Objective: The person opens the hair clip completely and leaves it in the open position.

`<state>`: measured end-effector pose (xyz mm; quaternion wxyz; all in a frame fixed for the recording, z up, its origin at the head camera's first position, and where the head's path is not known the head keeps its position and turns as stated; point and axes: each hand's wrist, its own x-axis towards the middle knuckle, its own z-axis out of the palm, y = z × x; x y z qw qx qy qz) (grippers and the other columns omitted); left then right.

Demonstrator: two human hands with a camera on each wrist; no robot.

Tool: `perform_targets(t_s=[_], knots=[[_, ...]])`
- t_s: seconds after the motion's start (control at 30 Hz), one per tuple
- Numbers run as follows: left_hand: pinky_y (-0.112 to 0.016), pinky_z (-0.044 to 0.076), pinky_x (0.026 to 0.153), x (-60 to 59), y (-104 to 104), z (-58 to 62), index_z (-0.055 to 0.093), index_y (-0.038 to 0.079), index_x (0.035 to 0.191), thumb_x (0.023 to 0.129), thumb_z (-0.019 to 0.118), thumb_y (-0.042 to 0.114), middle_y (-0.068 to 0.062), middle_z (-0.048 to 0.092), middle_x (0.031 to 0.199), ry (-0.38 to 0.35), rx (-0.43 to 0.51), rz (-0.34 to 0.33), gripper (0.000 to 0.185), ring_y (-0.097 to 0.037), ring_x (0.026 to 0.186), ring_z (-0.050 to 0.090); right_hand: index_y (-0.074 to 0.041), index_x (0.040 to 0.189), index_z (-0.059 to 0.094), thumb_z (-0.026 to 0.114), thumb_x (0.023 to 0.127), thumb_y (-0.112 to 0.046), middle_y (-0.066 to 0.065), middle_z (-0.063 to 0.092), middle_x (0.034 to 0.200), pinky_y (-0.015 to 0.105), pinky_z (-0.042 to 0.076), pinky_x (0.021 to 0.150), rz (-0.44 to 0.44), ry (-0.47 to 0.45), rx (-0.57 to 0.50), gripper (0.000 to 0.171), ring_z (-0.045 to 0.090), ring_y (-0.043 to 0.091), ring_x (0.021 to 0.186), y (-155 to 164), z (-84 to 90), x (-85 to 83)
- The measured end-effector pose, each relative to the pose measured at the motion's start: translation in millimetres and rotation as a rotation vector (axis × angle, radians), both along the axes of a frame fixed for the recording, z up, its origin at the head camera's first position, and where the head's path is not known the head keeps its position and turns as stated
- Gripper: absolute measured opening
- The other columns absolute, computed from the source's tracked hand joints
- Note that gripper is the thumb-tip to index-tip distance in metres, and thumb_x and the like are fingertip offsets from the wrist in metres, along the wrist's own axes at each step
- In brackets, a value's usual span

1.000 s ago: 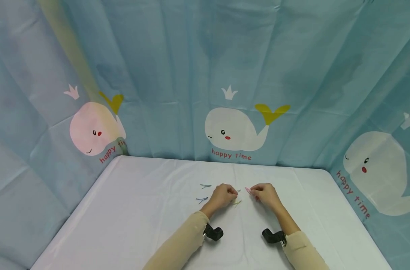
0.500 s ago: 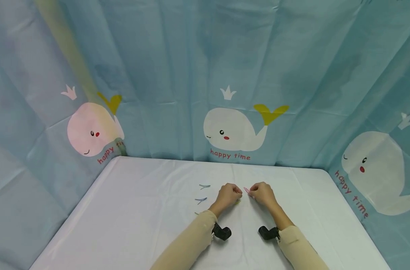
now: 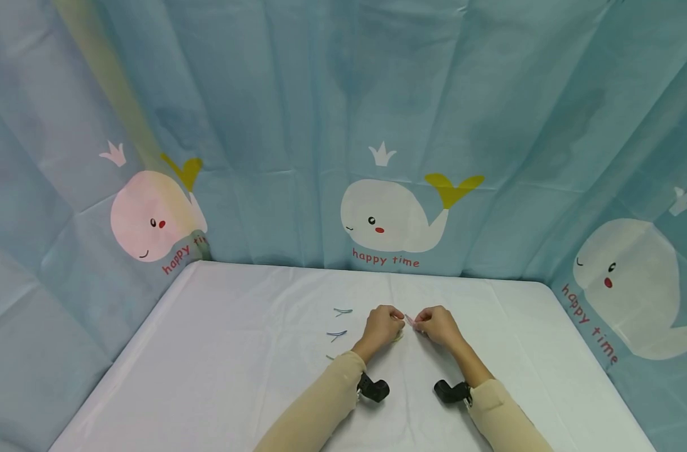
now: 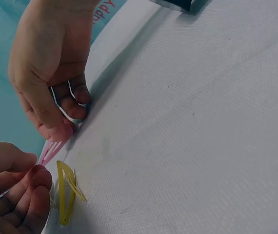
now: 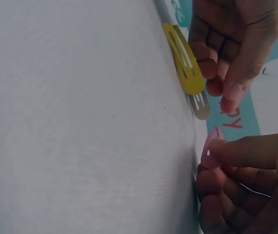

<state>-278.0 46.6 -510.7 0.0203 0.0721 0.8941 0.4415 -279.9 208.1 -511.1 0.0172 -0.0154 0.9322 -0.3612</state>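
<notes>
Both forearms converge from the near edge toward mid-table. Right hand (image 3: 438, 325) pinches a pink hair clip (image 5: 209, 148) between thumb and curled fingers, its long axis running leftward toward the left hand (image 3: 382, 324), which is curled; whether it grasps anything cannot be told. A yellow hair clip (image 4: 67, 195) lies flat just beside. White table (image 3: 236, 376) extends open left, right and far.

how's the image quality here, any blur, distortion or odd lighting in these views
Head view: evenly lit, wide-angle bend at the edges, a warm tint on the left curtain whale; the pink hair clip is tiny. Left wrist view: dim, the left hand soft, the yellow hair clip fairly sharp. Right wrist view: tilted, the right hand blurred up close.
</notes>
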Motion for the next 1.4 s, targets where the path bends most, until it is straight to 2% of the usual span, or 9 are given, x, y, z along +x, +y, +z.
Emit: perform_targets(t_s=[0.3,0.7,0.87,1.17,1.4], knots=[[-0.020,0.044,0.059,2.7,-3,2.7,0.074,0.004,0.097,0.085,0.072,0.013,-0.005,0.074,0.080,0.003,0.021,-0.020,0.015,-0.005,0.064,0.058,-0.003,0.075,0.068,0.071,0.083,-0.005,0.003,0.061,0.063,0.025,0.040,0.054,0.055,-0.061,-0.097,0.009,0.051,0.012,0.057,0,3.6,9.3],[-0.017,0.043,0.056,8.3,-7,3.3,0.074,0.006,0.087,0.083,0.076,0.013,-0.002,0.071,0.074,-0.007,0.060,-0.041,0.008,-0.002,0.061,0.055,0.000,0.084,0.068,0.067,0.085,-0.003,0.002,0.061,0.066,0.027,0.044,0.054,0.067,-0.109,-0.232,0.004,0.054,0.014,0.059,4,1.8,15.1],[-0.017,0.045,0.059,10.4,-10,4.4,0.073,0.005,0.087,0.084,0.075,0.011,-0.003,0.072,0.076,0.003,0.106,-0.056,0.007,-0.002,0.064,0.057,0.002,0.086,0.068,0.069,0.086,-0.006,0.002,0.062,0.069,0.028,0.047,0.056,0.082,-0.117,-0.292,0.007,0.054,0.014,0.060,5,3.7,17.9],[-0.017,0.050,0.064,14.9,-16,8.8,0.073,0.004,0.091,0.085,0.073,0.008,-0.006,0.073,0.083,0.021,0.190,-0.094,0.007,-0.004,0.070,0.062,0.005,0.091,0.069,0.070,0.088,-0.011,0.004,0.067,0.074,0.028,0.049,0.059,0.159,-0.113,-0.374,0.016,0.054,0.014,0.062,6,14.3,25.3],[-0.016,0.050,0.065,20.4,-22,11.3,0.073,0.002,0.094,0.084,0.072,0.004,-0.006,0.073,0.084,0.040,0.226,-0.119,0.010,-0.004,0.071,0.062,0.006,0.093,0.069,0.072,0.087,-0.015,0.003,0.067,0.074,0.029,0.049,0.060,0.168,-0.125,-0.420,0.022,0.054,0.014,0.061,8,20.3,29.0]])
